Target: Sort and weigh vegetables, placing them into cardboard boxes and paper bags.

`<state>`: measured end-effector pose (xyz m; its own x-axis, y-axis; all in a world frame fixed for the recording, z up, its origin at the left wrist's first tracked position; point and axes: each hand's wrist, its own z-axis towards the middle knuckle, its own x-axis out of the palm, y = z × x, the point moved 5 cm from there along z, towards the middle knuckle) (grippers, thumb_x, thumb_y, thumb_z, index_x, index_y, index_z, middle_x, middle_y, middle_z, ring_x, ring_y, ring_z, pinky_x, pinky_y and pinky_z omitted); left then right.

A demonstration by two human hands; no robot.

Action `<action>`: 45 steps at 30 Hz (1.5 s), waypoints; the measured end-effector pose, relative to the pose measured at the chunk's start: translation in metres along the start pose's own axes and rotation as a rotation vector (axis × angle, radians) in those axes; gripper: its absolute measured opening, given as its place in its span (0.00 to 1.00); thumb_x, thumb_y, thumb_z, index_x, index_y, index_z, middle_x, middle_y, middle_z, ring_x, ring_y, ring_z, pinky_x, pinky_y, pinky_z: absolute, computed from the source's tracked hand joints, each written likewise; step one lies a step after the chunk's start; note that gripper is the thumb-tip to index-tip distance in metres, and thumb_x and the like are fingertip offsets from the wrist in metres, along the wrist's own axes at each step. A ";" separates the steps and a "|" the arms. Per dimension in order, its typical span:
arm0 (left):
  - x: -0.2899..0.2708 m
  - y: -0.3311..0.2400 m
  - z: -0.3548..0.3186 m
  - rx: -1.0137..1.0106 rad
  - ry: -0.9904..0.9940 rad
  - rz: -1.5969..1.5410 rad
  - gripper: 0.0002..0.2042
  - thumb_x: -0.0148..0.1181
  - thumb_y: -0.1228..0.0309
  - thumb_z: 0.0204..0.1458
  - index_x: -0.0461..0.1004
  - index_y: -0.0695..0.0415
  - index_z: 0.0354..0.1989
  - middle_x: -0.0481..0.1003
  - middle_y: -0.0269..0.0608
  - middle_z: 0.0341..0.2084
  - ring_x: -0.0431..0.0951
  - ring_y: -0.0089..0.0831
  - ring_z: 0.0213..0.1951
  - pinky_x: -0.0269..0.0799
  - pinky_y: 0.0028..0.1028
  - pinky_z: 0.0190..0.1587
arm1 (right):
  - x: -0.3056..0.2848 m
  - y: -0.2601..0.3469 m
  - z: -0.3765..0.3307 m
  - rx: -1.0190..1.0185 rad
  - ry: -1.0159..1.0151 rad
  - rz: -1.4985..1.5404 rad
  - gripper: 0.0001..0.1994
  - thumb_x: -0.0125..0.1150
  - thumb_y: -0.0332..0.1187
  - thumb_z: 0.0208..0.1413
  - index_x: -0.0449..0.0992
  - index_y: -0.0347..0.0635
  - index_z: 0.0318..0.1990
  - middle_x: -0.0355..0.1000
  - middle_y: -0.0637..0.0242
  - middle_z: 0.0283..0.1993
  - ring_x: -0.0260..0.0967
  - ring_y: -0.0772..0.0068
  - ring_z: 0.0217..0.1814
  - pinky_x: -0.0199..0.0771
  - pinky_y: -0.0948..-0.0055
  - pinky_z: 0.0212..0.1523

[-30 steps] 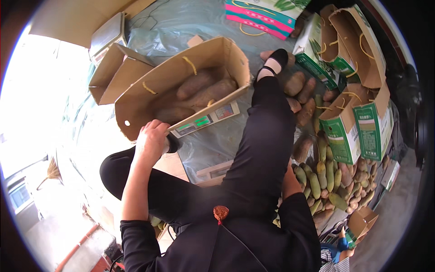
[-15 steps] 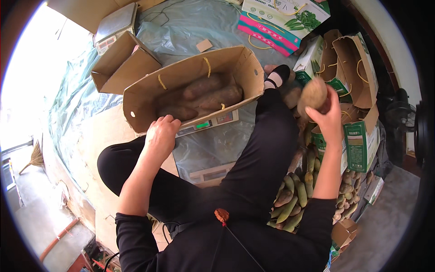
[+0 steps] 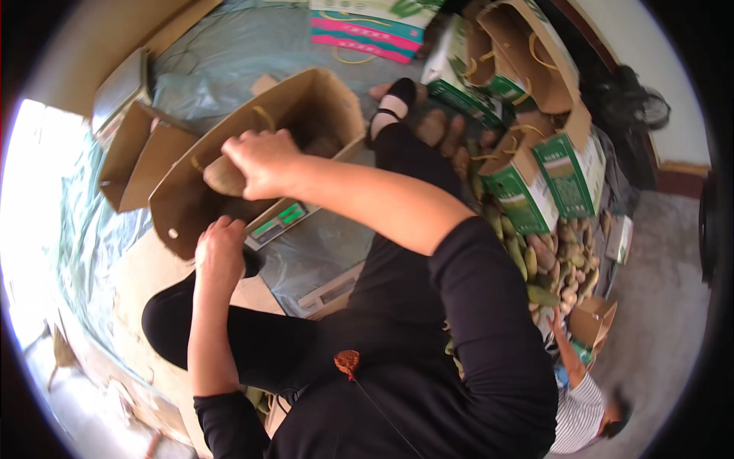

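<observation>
My right hand (image 3: 264, 162) is closed around a large brown tuber (image 3: 223, 177), holding it inside the mouth of a long open cardboard box (image 3: 172, 218). My left hand (image 3: 219, 252) grips the near rim of this box at its left end, fingers curled over the edge. Under the box stands a scale (image 3: 279, 223) with a lit green display. More tubers lie in the shadow at the box's right end, partly hidden by my right arm. Yellow cord handles hang on the box's inner wall.
A smaller cardboard box (image 3: 141, 157) stands to the left. On the right are green and white cartons (image 3: 569, 172) and piles of green and brown vegetables (image 3: 573, 260). A pink and teal carton (image 3: 367, 34) lies at the back. Another person (image 3: 581, 405) reaches in at lower right.
My right hand has carried the tuber from the right side across into the box. My left hand stays at the near rim. The view has shifted right, and another person has come into sight.
</observation>
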<state>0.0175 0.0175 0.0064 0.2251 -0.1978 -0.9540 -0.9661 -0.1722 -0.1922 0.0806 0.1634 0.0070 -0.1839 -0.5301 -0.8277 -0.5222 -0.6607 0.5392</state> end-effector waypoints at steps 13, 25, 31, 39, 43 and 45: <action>-0.010 0.005 -0.007 -0.050 0.033 -0.014 0.05 0.58 0.78 0.46 0.75 0.61 0.32 0.72 0.48 0.29 0.73 0.49 0.36 0.69 0.41 0.38 | -0.144 -0.153 -0.130 0.105 -0.446 0.568 0.22 0.68 0.39 0.48 0.74 0.38 0.50 0.76 0.62 0.39 0.74 0.72 0.41 0.74 0.73 0.42; 0.006 0.000 0.013 -0.021 0.072 -0.288 0.06 0.57 0.80 0.45 0.73 0.66 0.33 0.71 0.49 0.28 0.72 0.46 0.31 0.66 0.36 0.36 | 0.105 -0.356 -0.377 0.977 -0.500 0.282 0.17 0.68 0.35 0.41 0.77 0.41 0.40 0.77 0.57 0.36 0.75 0.56 0.40 0.75 0.62 0.42; 0.003 0.009 0.012 -0.143 0.138 -0.293 0.08 0.59 0.78 0.44 0.74 0.66 0.34 0.72 0.47 0.29 0.73 0.41 0.32 0.67 0.33 0.37 | 0.152 -0.363 -0.381 1.208 -0.380 0.268 0.23 0.69 0.38 0.41 0.74 0.50 0.49 0.72 0.61 0.49 0.68 0.57 0.54 0.71 0.59 0.51; -0.001 0.013 0.007 -0.168 0.128 -0.320 0.11 0.62 0.77 0.40 0.75 0.65 0.35 0.73 0.44 0.29 0.74 0.39 0.32 0.68 0.31 0.38 | 0.170 -0.382 -0.438 1.765 -0.274 0.205 0.40 0.72 0.44 0.39 0.60 0.59 0.63 0.58 0.66 0.66 0.54 0.58 0.68 0.64 0.51 0.61; 0.004 -0.002 0.019 -0.094 0.127 -0.271 0.13 0.65 0.75 0.37 0.76 0.64 0.34 0.74 0.46 0.31 0.75 0.43 0.34 0.69 0.33 0.39 | 0.200 -0.401 -0.480 1.759 -0.252 0.274 0.43 0.74 0.47 0.33 0.62 0.57 0.62 0.62 0.63 0.63 0.58 0.54 0.66 0.64 0.49 0.61; -0.005 -0.004 0.014 -0.124 0.101 -0.243 0.13 0.66 0.74 0.37 0.77 0.64 0.33 0.75 0.47 0.31 0.76 0.44 0.34 0.70 0.34 0.39 | 0.196 -0.392 -0.460 1.762 -0.230 0.232 0.41 0.76 0.47 0.31 0.66 0.55 0.59 0.64 0.60 0.61 0.59 0.52 0.65 0.66 0.50 0.59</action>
<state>0.0185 0.0330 0.0084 0.4659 -0.2301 -0.8544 -0.8607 -0.3421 -0.3771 0.6319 0.0738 -0.2953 -0.3954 -0.3414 -0.8527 -0.6261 0.7794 -0.0217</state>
